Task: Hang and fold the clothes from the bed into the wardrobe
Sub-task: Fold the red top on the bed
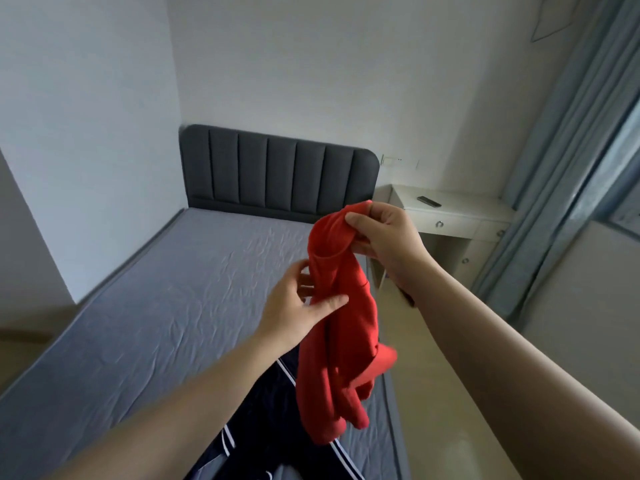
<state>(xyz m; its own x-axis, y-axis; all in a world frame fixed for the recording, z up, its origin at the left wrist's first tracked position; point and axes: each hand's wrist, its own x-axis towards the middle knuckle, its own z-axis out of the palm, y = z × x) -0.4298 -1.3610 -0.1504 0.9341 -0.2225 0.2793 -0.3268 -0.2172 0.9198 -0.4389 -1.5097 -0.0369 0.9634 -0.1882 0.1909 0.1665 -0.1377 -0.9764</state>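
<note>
White walls, dark padded headboard, white drawer table, blue curtains, beige floor

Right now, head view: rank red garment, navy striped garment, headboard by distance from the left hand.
1. red garment: pinched in the left hand grip, touching.
2. navy striped garment: just below, on the bed, near end.
3. headboard: far end, ahead.

The garment hangs from the right fingers, left fingers holding it lower down — bed beneath, tabletop behind-right.
</note>
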